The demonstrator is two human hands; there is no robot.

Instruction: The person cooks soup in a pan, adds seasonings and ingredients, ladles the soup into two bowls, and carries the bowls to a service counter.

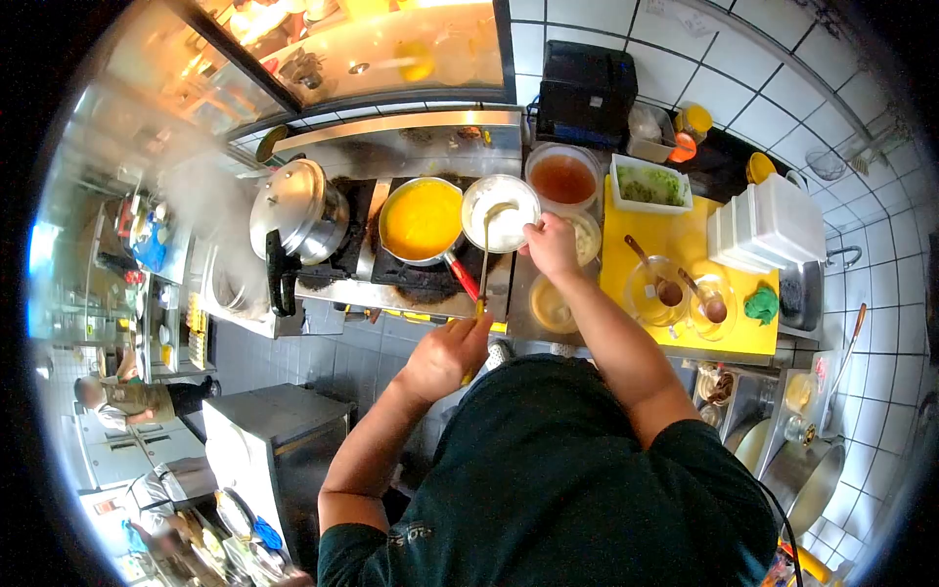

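Note:
My left hand (445, 354) grips the yellow end of a long ladle handle (483, 262) whose bowl dips into a steel bowl of white batter (500, 211). The near rim of that bowl is gripped by my right hand (551, 245). Just left of it, a red-handled pan of yellow liquid (422, 221) sits on the black burner (411, 279).
A pressure cooker (296, 213) steams on the left burner. A tub of reddish sauce (562, 179), a white tray of green food (649, 185), glass cups with spoons (657, 290) and stacked white containers (773, 223) crowd the yellow counter. Other people stand far left.

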